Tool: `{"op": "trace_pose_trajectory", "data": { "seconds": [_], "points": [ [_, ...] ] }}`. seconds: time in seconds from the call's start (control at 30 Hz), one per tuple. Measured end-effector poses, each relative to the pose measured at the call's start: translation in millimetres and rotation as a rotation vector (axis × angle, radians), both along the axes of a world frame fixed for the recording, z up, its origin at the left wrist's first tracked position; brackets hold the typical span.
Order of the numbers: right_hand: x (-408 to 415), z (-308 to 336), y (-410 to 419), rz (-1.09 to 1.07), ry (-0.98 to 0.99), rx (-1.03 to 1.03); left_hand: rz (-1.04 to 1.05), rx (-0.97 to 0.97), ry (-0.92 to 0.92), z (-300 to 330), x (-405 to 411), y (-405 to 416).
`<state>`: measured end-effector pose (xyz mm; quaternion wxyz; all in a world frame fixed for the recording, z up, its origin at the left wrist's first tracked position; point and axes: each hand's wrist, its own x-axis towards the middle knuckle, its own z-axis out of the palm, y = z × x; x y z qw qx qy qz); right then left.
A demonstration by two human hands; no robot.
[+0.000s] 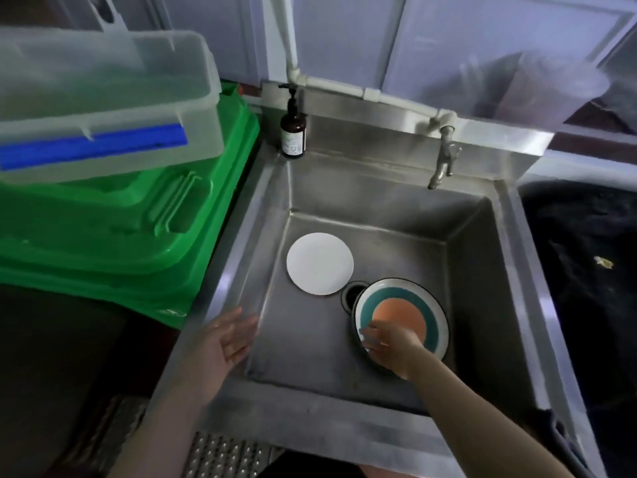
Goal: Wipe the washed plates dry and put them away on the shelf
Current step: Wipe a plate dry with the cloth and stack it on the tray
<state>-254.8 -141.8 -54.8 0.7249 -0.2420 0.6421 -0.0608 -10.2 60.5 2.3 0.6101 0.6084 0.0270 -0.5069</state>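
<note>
Stainless steel fills the middle of the view: a deep sink [482, 243] with a tap [444, 157] on its back wall and a brown pump bottle [293, 132] on its back left corner. Two plates lie in the basin: a plain white plate [320, 263] left of the drain, and a teal-and-orange plate [406, 305] just right of it. The right hand [389, 346] grips the near rim of the teal-and-orange plate, fingers curled over its edge. The left hand [229, 339] hovers over the sink's left rim, fingers spread, holding nothing. Green bins [138, 236] and a clear tub [103, 98] stand at the left.
</note>
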Motion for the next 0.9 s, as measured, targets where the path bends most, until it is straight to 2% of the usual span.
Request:
{"op": "trace_pose_trajectory", "data": {
  "seconds": [0.37, 0.6, 0.7, 0.9],
  "points": [
    [84, -78, -49, 0.076, 0.037, 0.104, -0.003, 0.139, 0.068, -29, 22, -7],
    [128, -127, -75, -0.059, -0.019, 0.179, -0.021, 0.211, 0.094, -28, 22, -14],
    [145, -141, -87, -0.154, 0.055, 0.190, -0.004, 0.211, 0.118, -28, 24, -14],
    [163, -151, -97, -0.204, 0.185, 0.155, 0.050, 0.229, 0.147, -35, 26, -12]
  ]
}}
